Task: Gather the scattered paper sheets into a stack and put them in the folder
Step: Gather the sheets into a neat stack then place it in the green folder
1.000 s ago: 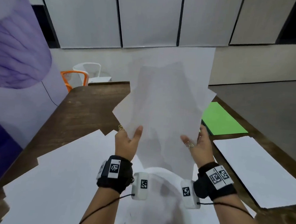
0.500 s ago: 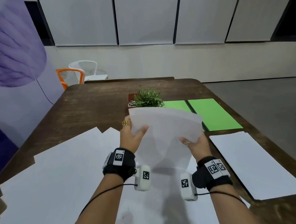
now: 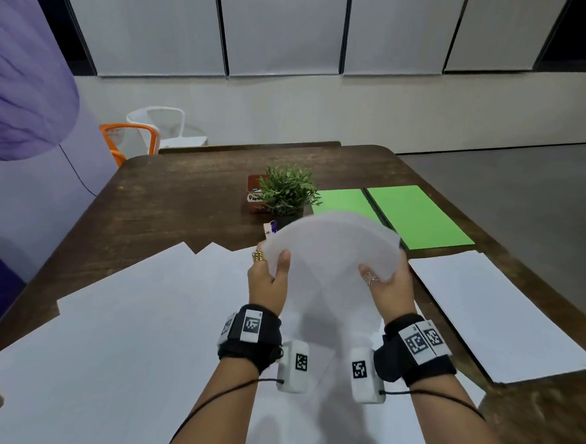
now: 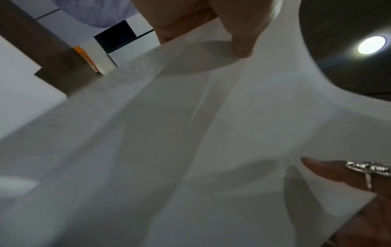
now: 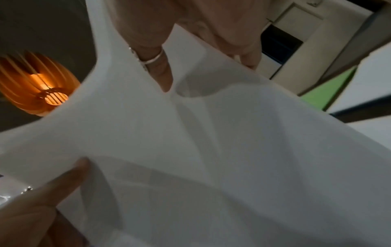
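Both hands hold a bundle of white paper sheets [image 3: 330, 255] above the table, bowed over away from me. My left hand [image 3: 269, 275] grips its left side with the thumb on top, and my right hand [image 3: 385, 284] grips its right side. The wrist views show the sheets [image 4: 211, 133] [image 5: 211, 150] pinched between thumb and fingers. More white sheets [image 3: 134, 332] lie spread over the near table, and another white sheet [image 3: 498, 313] lies at the right. The open green folder [image 3: 412, 215] lies flat beyond the held sheets.
A small potted plant [image 3: 288, 190] and a brown box [image 3: 255, 195] stand on the dark wooden table [image 3: 183, 198] just past the held sheets. Orange and white chairs [image 3: 146, 137] stand beyond the far left corner. A purple panel [image 3: 22, 85] rises at the left.
The held sheets stood tall in front of me a second ago; they have since come down and bent forward, uncovering the plant and the folder. Both hands kept their grip.
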`<state>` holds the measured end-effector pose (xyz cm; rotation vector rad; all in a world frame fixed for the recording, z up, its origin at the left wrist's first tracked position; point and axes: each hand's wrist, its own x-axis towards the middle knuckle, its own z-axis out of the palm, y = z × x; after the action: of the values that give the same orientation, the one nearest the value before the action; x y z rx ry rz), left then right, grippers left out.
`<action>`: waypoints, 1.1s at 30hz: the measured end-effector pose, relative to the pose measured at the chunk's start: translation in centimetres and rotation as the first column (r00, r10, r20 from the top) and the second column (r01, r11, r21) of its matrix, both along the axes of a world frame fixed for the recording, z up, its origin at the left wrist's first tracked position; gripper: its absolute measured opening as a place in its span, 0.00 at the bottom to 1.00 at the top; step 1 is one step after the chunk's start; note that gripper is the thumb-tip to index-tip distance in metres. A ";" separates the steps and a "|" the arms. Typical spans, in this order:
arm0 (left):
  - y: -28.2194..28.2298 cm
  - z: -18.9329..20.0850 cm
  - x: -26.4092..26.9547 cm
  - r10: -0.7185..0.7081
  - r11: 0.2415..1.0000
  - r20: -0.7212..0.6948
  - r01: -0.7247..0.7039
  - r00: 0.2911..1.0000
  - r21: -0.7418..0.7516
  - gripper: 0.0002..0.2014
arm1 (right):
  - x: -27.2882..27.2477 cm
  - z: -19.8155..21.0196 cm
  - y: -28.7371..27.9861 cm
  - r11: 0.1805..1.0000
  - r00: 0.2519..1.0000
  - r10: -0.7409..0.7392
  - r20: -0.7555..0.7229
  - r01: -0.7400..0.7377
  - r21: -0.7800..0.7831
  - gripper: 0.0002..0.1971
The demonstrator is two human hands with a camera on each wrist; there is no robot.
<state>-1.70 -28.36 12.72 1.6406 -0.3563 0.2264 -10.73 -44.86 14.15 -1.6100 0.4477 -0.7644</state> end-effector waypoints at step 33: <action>0.7 -3.6 0.2 -0.166 0.983 -0.270 0.136 0.948 -0.126 0.08 | -0.3 1.4 -3.1 0.870 0.952 0.133 0.274 -0.245 0.428 0.19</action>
<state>-1.50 -27.65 9.12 1.5073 -0.2485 -0.1019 -11.07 -47.94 15.59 -1.0838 0.2637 -0.6321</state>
